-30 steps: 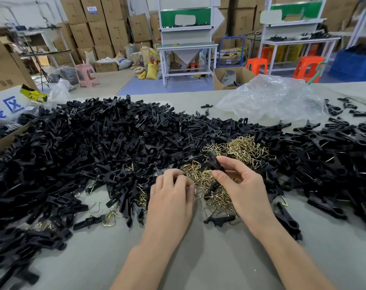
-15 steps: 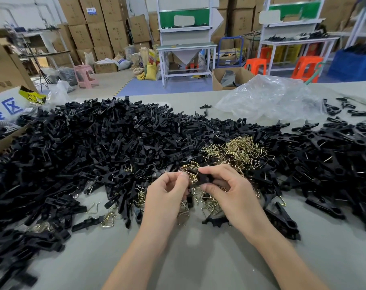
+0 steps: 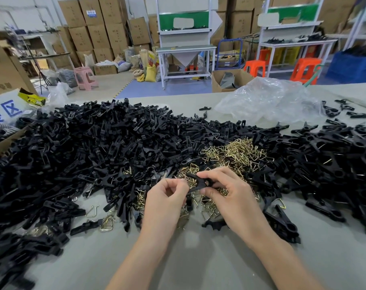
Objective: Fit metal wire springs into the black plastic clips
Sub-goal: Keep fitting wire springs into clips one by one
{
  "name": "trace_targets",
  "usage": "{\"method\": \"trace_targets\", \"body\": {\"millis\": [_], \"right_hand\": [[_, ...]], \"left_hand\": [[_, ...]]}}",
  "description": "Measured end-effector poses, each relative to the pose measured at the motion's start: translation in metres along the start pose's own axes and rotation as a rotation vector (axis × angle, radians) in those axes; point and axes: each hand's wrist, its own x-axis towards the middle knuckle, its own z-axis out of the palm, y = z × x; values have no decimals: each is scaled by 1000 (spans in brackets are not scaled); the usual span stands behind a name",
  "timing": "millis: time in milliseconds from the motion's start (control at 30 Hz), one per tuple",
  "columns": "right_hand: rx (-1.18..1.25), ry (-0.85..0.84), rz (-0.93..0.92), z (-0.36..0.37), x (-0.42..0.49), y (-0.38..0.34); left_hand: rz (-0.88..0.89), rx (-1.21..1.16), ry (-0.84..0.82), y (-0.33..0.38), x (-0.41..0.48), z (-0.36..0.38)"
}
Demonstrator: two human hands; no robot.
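- Holding the black clip [image 3: 198,182] between your two hands, you have its long axis running left to right, with the left end a little farther from you than the right.
- The clip is flat, matte black plastic with a round hole close to your right thumb. Its narrower end points toward your left hand.
- Your right hand [image 3: 232,197] pinches the clip's right half between curled thumb and forefinger, the other fingers bent beneath.
- Your left hand [image 3: 165,204] has its fingers curled, with the tips at the clip's left end. I cannot tell whether they grip the clip, a spring or nothing.
- Brass-coloured wire springs [image 3: 240,151] lie tangled under and just beyond both hands.
- A heap of loose black clips [image 3: 94,147] spreads left of your left hand, and more clips [image 3: 334,155] lie right of your right hand.
- Bare grey table [image 3: 198,258] shows between your forearms.
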Motion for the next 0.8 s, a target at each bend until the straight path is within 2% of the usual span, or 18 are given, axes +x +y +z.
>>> {"method": "trace_targets", "body": {"millis": [233, 300, 467, 633, 800], "right_hand": [[-120, -10, -70, 1, -2, -5], [-116, -3, -51, 0, -2, -7], [112, -58, 111, -2, -1, -11], [458, -65, 211, -12, 2, -19], [672, -110, 245, -17, 3, -21]], "left_hand": [[36, 40, 5, -3, 0, 1], [-23, -10, -29, -3, 1, 0], [-358, -566, -429, 6, -2, -3], [-547, -777, -746, 10, -1, -16], [-592, -930, -905, 7, -2, -21]]}}
